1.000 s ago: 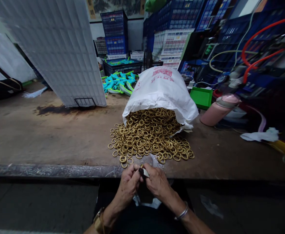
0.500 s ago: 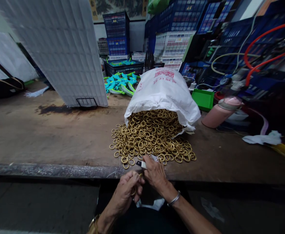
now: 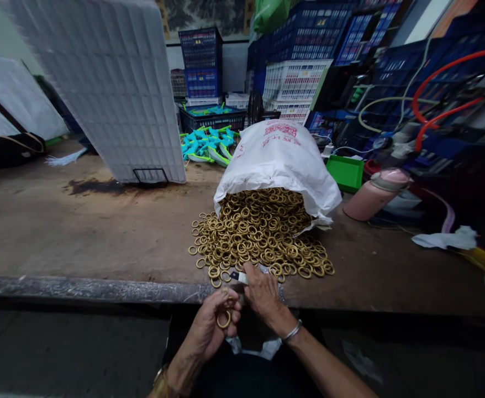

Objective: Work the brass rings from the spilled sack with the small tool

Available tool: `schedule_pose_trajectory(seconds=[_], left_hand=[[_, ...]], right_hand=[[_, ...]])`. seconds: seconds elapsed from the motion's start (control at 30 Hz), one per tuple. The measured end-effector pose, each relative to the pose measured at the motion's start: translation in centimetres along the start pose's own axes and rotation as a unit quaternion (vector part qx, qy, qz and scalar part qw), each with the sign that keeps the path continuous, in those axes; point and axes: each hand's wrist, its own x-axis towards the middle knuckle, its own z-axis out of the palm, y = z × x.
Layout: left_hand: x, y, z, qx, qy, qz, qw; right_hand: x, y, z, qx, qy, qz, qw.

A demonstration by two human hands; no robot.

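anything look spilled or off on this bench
Yes: a dark stain marks the brown tabletop by the foot of the tall white panel, much darker than the surface around it. Gold-coloured rings also spill from the white sack, though that may be deliberate.

Dimly lit room | brown worktable | dark floor | pale wall

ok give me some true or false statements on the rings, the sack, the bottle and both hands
1. The left hand holds a gold-coloured ring. True.
2. The right hand is empty. False: it holds a small black-and-white object.
3. The white sack is tied shut. False: the white sack lies with its mouth open, loose rings spilling out.
4. The pink bottle is right of the white sack. True.
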Motion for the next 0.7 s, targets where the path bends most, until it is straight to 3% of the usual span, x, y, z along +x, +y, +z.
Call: schedule_pose_trajectory(seconds=[0.33,0.47,0.6,0.7], left_hand=[[0.4,-0.5,-0.6,-0.005,0.001,0.024,1.0],[0.5,-0.5,-0.6,0.006,0.028,0.015,0.999],[0.7,-0.5,-0.4,0.034,0.047,0.029,0.998],[1.1,-0.4,-0.2,0.063,0.05,0.063,0.995]], right_hand=[[0.8,-0.6,0.8,-0.013,0.011,-0.003,1.0],[0.4,-0.3,0.6,0.002,0.015,-0.007,1.0],[-0.1,0.6,0.2,0.083,0.024,-0.011,0.996],[0.0,1.4,0.0,0.206,0.044,0.02,0.977]])
